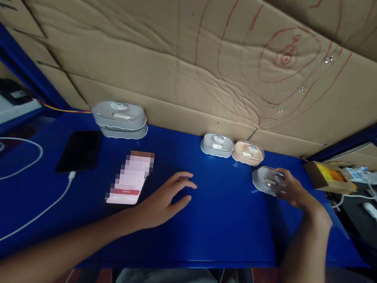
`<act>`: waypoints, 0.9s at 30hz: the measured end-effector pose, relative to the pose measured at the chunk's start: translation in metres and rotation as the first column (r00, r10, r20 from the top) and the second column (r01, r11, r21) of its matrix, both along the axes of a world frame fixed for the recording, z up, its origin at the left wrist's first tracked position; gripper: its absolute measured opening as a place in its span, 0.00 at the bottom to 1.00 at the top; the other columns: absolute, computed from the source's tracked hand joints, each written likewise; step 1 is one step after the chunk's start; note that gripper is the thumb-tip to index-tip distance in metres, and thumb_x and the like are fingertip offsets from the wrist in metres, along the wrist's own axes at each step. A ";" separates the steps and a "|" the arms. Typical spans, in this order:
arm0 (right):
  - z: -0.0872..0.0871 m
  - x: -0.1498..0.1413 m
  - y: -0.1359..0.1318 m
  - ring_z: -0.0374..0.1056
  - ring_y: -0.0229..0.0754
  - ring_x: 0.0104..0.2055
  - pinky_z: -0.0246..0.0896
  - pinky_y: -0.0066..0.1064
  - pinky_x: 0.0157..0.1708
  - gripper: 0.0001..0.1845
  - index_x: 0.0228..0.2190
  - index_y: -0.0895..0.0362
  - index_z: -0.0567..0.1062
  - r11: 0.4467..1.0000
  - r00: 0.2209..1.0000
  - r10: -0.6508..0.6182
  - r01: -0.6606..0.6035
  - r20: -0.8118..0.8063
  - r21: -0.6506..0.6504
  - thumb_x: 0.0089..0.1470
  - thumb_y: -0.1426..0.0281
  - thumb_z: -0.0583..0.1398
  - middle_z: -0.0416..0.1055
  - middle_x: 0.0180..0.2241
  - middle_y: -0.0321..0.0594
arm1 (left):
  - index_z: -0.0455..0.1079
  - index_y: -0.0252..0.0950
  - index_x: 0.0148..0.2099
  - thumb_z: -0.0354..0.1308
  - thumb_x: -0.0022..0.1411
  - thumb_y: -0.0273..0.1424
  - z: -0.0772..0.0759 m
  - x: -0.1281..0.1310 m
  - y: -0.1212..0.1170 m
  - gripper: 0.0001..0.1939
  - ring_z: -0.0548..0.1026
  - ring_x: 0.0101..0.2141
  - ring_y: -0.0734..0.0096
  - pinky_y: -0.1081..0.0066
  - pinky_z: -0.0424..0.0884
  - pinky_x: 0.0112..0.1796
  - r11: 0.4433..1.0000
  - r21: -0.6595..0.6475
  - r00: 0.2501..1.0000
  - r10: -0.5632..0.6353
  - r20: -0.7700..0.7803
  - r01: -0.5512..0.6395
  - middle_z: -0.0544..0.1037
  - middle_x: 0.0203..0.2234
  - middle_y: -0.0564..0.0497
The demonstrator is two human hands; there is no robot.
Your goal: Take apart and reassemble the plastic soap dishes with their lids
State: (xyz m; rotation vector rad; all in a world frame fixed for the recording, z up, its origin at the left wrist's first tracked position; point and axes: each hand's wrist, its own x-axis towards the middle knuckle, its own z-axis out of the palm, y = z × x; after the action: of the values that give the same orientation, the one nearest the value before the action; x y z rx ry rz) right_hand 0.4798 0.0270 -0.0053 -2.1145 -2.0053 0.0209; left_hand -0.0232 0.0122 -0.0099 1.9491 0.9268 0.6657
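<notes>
My right hand is closed on the right end of a grey oval plastic box with a clear lid, at the table's right side. My left hand is over the blue table, fingers apart and nothing in them. A lit phone lies just left of it, its screen pixelated. Near the cardboard wall sit a grey lidded box and a peach one, side by side. Two more grey boxes are stacked farther left.
A dark tablet-like device lies at left with a white cable plugged in. Cardboard with red drawn rings stands behind the blue table. At right are a small open carton and a white mouse.
</notes>
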 end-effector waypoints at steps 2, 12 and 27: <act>-0.001 0.023 0.003 0.72 0.69 0.60 0.70 0.58 0.54 0.40 0.57 0.53 0.73 0.993 0.993 -0.119 0.119 0.013 0.009 0.39 0.76 0.65 0.74 0.56 0.56 | 0.74 0.46 0.58 0.55 0.75 0.38 0.000 0.000 0.001 0.14 0.68 0.66 0.49 0.50 0.61 0.67 1.000 -0.010 1.000 0.000 0.003 0.000 0.66 0.66 0.43; -0.029 0.019 0.051 0.51 0.69 0.74 0.51 0.66 0.68 0.49 0.68 0.59 0.63 0.960 0.977 -0.211 0.208 -0.004 0.188 0.42 0.78 0.59 0.54 0.71 0.61 | 0.75 0.45 0.57 0.56 0.74 0.38 0.005 -0.001 -0.001 0.14 0.69 0.65 0.47 0.48 0.62 0.67 0.999 -0.009 0.999 -0.033 -0.029 0.033 0.67 0.65 0.43; -0.039 -0.094 0.063 0.41 0.57 0.79 0.46 0.60 0.74 0.35 0.73 0.53 0.51 0.908 0.928 0.349 -0.301 -0.130 0.293 0.71 0.60 0.51 0.48 0.76 0.52 | 0.69 0.44 0.63 0.51 0.77 0.36 0.001 -0.008 0.008 0.17 0.66 0.68 0.51 0.48 0.64 0.67 0.950 0.313 0.980 0.087 -0.180 -0.027 0.63 0.69 0.42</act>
State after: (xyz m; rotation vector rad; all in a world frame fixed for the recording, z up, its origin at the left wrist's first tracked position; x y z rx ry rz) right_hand 0.3854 0.0895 -0.0438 -1.5402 -2.0935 -0.0047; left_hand -0.0312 0.0197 -0.0092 2.3043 1.0502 0.6982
